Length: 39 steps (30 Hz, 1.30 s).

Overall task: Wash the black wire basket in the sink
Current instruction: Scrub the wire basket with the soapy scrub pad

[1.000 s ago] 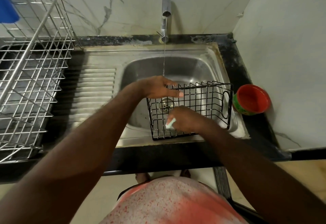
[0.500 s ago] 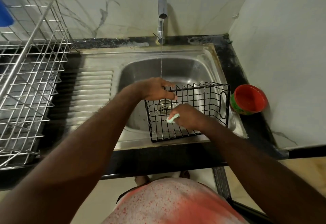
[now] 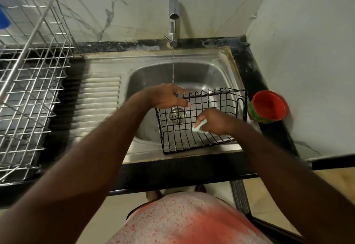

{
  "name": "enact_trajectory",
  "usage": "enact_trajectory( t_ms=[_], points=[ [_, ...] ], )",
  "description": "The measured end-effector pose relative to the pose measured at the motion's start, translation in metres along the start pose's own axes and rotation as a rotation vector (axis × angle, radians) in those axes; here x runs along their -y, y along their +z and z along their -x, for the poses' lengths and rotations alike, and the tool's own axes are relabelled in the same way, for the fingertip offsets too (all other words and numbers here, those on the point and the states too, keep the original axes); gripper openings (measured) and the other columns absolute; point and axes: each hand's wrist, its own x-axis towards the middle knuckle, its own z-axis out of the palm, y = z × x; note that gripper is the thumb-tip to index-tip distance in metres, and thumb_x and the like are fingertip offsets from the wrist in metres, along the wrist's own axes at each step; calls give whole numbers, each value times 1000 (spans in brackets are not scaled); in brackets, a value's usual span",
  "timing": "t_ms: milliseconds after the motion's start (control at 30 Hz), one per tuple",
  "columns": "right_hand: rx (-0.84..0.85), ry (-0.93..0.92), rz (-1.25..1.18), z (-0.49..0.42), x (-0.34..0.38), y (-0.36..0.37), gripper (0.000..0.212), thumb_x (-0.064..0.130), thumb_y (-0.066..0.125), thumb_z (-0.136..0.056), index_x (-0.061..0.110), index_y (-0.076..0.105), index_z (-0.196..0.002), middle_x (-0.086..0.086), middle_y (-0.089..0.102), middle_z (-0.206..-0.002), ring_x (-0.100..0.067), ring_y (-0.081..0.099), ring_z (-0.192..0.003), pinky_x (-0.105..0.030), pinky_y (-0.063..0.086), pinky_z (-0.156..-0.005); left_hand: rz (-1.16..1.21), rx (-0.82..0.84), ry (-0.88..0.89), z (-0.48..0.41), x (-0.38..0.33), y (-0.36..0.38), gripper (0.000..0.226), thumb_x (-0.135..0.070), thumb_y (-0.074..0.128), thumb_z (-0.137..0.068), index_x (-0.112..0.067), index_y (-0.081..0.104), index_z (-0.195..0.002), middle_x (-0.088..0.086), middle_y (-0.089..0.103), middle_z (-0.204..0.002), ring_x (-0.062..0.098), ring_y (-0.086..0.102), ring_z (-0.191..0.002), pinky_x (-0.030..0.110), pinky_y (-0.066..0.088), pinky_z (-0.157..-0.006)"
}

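1. We stand at the steel sink [image 3: 217, 59], its tap [image 3: 173, 16] running a thin stream into the bowl. A silver dish rack [image 3: 28, 82] sits on the counter to our left and a red bowl [image 3: 269, 106] on the counter to our right.
2. The black wire basket [image 3: 217, 99] rests tilted in the sink, its near edge propped on the front rim and its far side over the bowl.
3. Our left hand [image 3: 167, 97] steadies the basket's upper left corner, fingers lying mostly straight along the top wire; whether the thumb hooks under it, we cannot quite tell.
4. Our right hand [image 3: 217, 121] is curled round a pale green scrubber [image 3: 199, 126], pressed inside against the basket's floor wires.
5. We judge this the scrubbing step, partway through. Next comes working along the remaining wires, then turning the basket under the stream to rinse, with the left hand bracing against slip.
6. Compared with half a second ago, the scrubbing hand has shifted little, a touch to the right; the left hand's hold and the basket look unchanged.
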Motion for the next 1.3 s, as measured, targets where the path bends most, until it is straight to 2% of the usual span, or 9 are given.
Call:
enact_trajectory(
  t_ms=[133, 367, 567, 667, 833, 900, 1067, 1200, 1300],
  points=[
    [-82, 16, 116, 3, -14, 20, 20, 9, 70, -84, 16, 75, -101, -2, 68, -108, -15, 60, -100, -23, 39, -80, -5, 1, 4, 2, -1, -1, 68, -62, 55, -92, -32, 39, -151, 9, 39, -157, 29, 40, -142, 53, 25, -116],
    [312, 20, 69, 21, -6, -10, 21, 6, 69, -83, 24, 76, -92, 9, 68, -96, -11, 63, -90, -28, 52, -79, 15, 0, 19, 4, 0, -2, 66, -60, 56, -91, -33, 42, -149, 8, 40, -157, 28, 40, -142, 52, 24, -116],
    [-73, 138, 182, 10, -25, 4, 21, 3, 70, -81, 17, 74, -96, -2, 69, -100, -19, 64, -97, -29, 50, -82, 34, 20, 32, 2, 1, -3, 64, -57, 57, -93, -33, 41, -150, 7, 38, -158, 28, 38, -143, 53, 23, -117],
    [-26, 193, 300, 14, -25, 16, 20, 6, 72, -80, 15, 72, -98, -2, 67, -101, -19, 63, -99, -26, 49, -79, 64, 29, 39, 3, 2, -4, 62, -52, 58, -94, -31, 41, -150, 8, 36, -159, 29, 35, -145, 54, 20, -119],
    [148, 140, 122, 28, -16, -17, 18, 7, 68, -85, 16, 74, -99, 0, 67, -98, -11, 62, -85, -19, 45, -62, 95, 38, 55, 3, 2, -6, 60, -48, 58, -96, -30, 41, -150, 7, 34, -160, 27, 31, -147, 51, 17, -119],
    [22, 124, -149, 29, -15, -19, 18, 7, 67, -87, 15, 72, -101, -2, 68, -98, -16, 67, -80, -23, 53, -59, 116, 44, 56, 1, 2, -6, 59, -46, 58, -96, -29, 41, -150, 6, 34, -160, 27, 29, -147, 51, 16, -119],
    [-769, 205, -517, 10, -7, 13, 30, 8, 63, -88, 16, 67, -117, 3, 68, -102, -8, 66, -80, -15, 51, -56, 188, 81, 43, -2, 5, -7, 58, -39, 61, -95, -28, 44, -149, 7, 36, -159, 27, 31, -147, 50, 17, -119],
    [-914, 265, -620, -15, -3, 32, 32, 6, 65, -88, 9, 63, -120, -2, 65, -113, -12, 63, -95, -19, 53, -76, 190, 84, 49, -4, 5, -8, 54, -27, 61, -95, -23, 46, -148, 9, 42, -156, 27, 37, -143, 48, 21, -119],
    [-928, 225, -547, -30, 13, 37, 27, 4, 66, -88, 9, 66, -115, -3, 66, -115, -12, 64, -97, -11, 50, -75, 161, 66, 65, -5, 4, -11, 51, -21, 59, -95, -20, 49, -145, 8, 47, -152, 24, 45, -136, 50, 29, -118]
  ],
)
